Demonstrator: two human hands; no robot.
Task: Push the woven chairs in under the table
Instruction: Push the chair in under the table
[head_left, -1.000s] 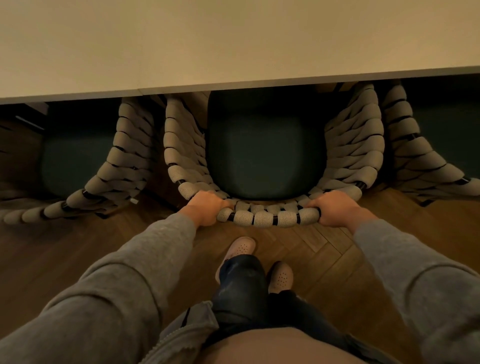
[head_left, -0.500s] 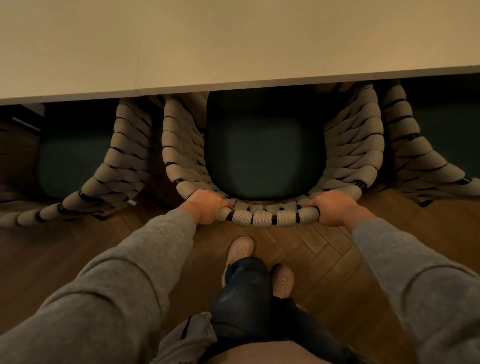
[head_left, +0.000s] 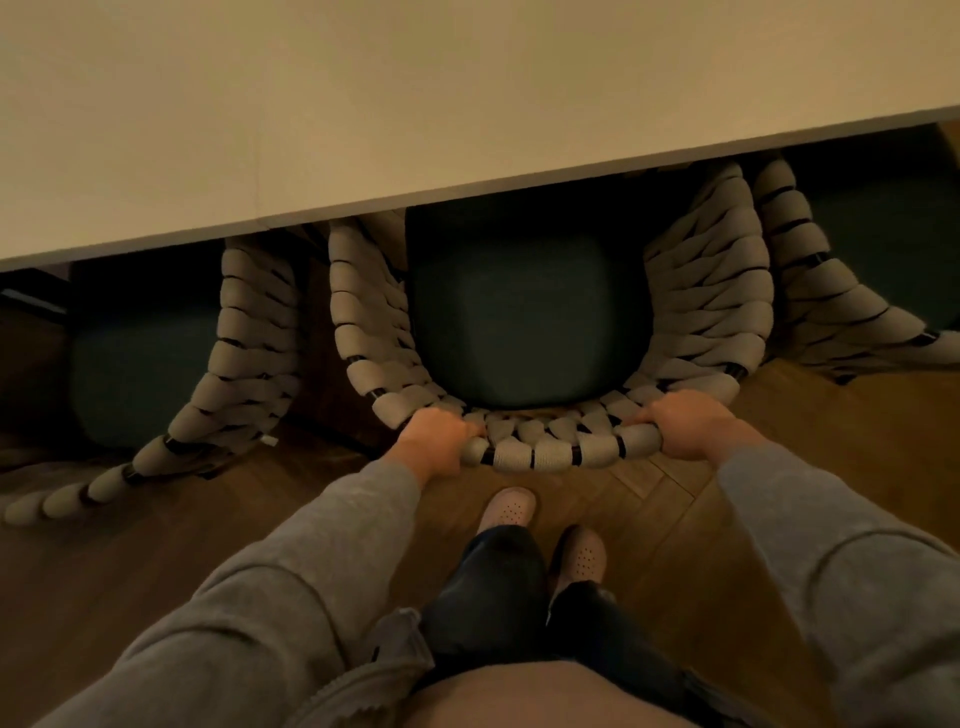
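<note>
table (head_left: 363, 130): pale top, its edge runs over all three seats.
middle chair (head_left: 530, 312): seat front is under the edge, woven back is out toward me. Partway in, I reckon; more push needed.
left chair (head_left: 249, 353), right chair (head_left: 810, 291): partly under, look about as deep. May be done.
left hand (head_left: 434, 436): gripping the middle chair's back rim.
right hand (head_left: 685, 423): gripping the same rim, well apart from the left.

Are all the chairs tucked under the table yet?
Not quite. The middle chair is in hand: the left hand and right hand grip its woven back rim, and the front of its seat is already under the table. The right chair looks tucked in about as far. The left chair sticks out farther over the floor, so it probably needs a push next.
</note>
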